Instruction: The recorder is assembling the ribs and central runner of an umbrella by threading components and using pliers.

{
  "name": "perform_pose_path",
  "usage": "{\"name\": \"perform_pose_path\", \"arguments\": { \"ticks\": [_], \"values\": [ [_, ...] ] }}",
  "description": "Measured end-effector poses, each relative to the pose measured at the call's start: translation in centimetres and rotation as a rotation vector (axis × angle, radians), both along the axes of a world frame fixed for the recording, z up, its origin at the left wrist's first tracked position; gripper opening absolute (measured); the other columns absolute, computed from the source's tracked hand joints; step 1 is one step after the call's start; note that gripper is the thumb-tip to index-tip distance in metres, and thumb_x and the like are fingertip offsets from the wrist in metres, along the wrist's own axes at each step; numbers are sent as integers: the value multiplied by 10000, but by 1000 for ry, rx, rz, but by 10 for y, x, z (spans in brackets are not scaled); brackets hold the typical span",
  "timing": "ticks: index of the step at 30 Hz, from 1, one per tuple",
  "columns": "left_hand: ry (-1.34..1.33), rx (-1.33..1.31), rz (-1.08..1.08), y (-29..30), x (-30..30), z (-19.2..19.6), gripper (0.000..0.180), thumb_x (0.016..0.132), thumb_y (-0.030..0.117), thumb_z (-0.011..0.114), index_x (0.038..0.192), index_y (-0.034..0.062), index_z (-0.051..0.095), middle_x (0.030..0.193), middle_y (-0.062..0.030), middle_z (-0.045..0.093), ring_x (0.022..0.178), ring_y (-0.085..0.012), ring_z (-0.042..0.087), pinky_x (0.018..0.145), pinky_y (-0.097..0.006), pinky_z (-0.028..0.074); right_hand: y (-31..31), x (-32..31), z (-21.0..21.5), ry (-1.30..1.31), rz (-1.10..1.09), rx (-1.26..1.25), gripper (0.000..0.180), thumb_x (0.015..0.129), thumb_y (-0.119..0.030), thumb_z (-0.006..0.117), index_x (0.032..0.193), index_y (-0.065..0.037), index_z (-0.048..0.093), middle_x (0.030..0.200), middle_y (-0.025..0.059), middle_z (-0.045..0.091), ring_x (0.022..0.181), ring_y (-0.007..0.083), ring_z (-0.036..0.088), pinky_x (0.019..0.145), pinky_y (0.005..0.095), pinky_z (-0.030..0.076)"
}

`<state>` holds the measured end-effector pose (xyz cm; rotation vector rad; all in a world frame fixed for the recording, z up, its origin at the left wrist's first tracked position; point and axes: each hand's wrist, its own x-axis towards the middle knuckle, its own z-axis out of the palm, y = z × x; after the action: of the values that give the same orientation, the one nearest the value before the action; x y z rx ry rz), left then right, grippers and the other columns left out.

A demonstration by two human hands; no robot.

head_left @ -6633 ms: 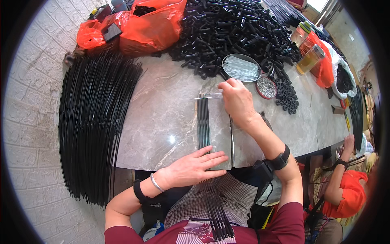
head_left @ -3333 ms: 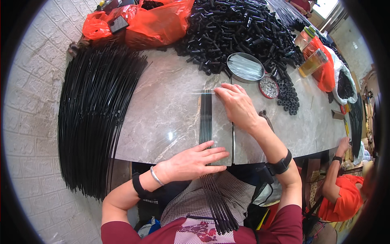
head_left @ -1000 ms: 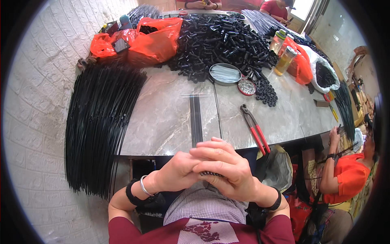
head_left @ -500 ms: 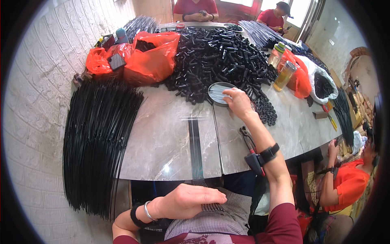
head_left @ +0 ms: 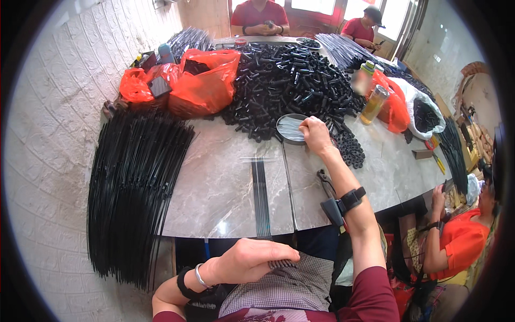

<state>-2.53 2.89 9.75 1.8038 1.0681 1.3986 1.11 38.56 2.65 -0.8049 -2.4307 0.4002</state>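
My left hand (head_left: pixel 252 261) is closed over the near ends of a flat row of thin black rods (head_left: pixel 260 196). The rods run over the table's near edge, and their dark tips poke out beside my fingers. Across their far ends lie a few thin pale wires (head_left: pixel 257 159). My right hand (head_left: pixel 317 134) reaches to the right rim of a round tin (head_left: pixel 292 142), its fingertips pinched together over the thin silvery wire pieces (head_left: pixel 290 127) inside. What sits between those fingertips is too small to make out.
Black tube-shaped parts (head_left: pixel 289 80) are heaped beyond the tin, with small black rings (head_left: pixel 351 153) beside my right forearm. Pliers (head_left: pixel 332 206) lie under that forearm. A large bundle of black rods (head_left: pixel 139 198) covers the left side. A drinking bottle (head_left: pixel 374 104) stands right; co-workers sit around.
My right fingers have closed from spread to a pinch at the tin's right side. My left hand stays over the rods. The whole view has shifted slightly.
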Motion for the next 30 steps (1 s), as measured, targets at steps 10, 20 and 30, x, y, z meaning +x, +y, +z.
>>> {"name": "perform_pose_path", "arguments": {
  "ticks": [10,20,30],
  "values": [
    [50,-78,100,-2,-1,8,208,819,-70,628,1012,-9,676,994,-129,710,930,-228,697,817,-302,560,-170,119,136,278,343,-369,100,860,5,581,952,24,615,827,85,597,748,146,594,673,265,468],
    [-25,-45,190,-8,5,1,196,876,-59,591,1054,-32,667,982,-124,714,929,-167,682,823,-270,544,-257,167,150,192,455,167,342,656,41,672,978,-75,683,812,64,536,730,243,525,634,343,443],
    [-18,-8,189,-8,3,-1,207,880,-30,602,1078,-12,656,985,-124,715,936,-182,688,812,-267,547,-259,156,146,199,443,214,340,665,43,660,985,-71,677,825,59,526,746,235,520,617,342,433]
  ]
}}
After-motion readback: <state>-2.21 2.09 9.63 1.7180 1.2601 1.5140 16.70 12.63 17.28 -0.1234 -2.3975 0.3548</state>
